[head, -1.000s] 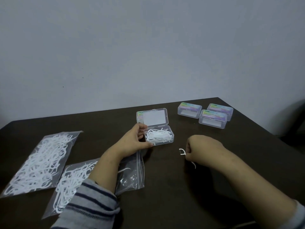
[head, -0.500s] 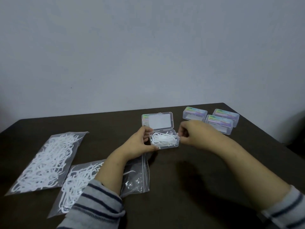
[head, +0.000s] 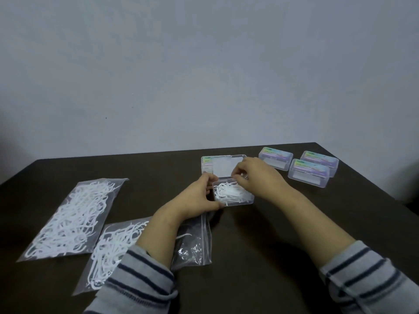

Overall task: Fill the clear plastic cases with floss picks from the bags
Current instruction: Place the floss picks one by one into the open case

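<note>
**Open case getting its picks, hands on both sides**

The small clear plastic hinged case (head: 233,193) is sitting open at about the table's centre, lid (head: 223,165) tipped back toward 12 o'clock, and a tangle of white plastic floss picks (head: 229,192) is lying in its tray. The left hand (head: 197,198) is gripping the tray's 9 o'clock side, thumb curled round the near corner. The right hand (head: 256,177) is hovering over the 1 o'clock corner with fingertips pinched together; can't tell if there's a pick in them.

At 2 o'clock three closed clear cases with pastel labels (head: 308,169) are clustering together. At 8 o'clock two clear zip bags of white picks (head: 72,219) are lying flat on the dark brown table (head: 260,245), the nearer bag (head: 192,248) partly under the left forearm.
</note>
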